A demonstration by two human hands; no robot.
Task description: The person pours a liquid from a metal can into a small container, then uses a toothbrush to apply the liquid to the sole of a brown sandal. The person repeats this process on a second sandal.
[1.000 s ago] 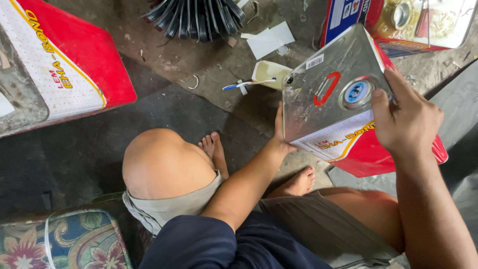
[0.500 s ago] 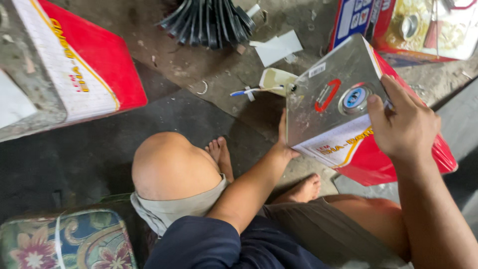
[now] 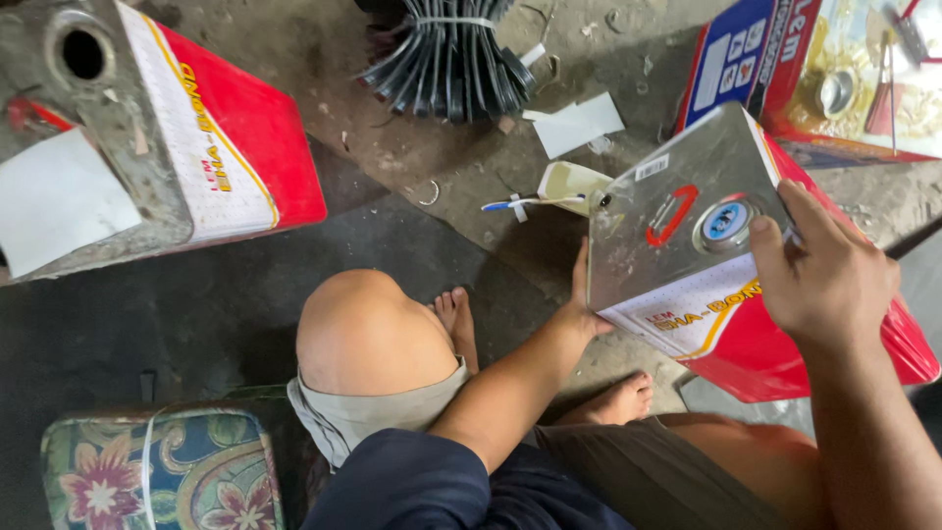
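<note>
a seated person holds a rectangular red and white metal can with a silvery top [image 3: 687, 265] tilted above the floor, between both hands. the right hand [image 3: 824, 280] is clamped over the can's upper right edge, fingers curled across the silvery top next to a round capped spout [image 3: 726, 221], and a red loop handle [image 3: 670, 214] sits just left of that spout. the left hand [image 3: 581, 304] is pressed against the can's lower left edge, gripping it from the side, thumb mostly hidden behind the metal. the can hangs in front of the person's bare knee [image 3: 368, 329] and above two bare feet [image 3: 456, 314] on the dusty concrete floor [image 3: 373, 88]. a second, older can of the same kind with an open round hole [image 3: 147, 137] lies on its side at far left, well apart. a bundle of black ribbed strips tied with wire [image 3: 446, 54] lies at the top, with a white paper scrap [image 3: 579, 123] near it. a floral cushion [image 3: 162, 471] sits at lower left.
</note>
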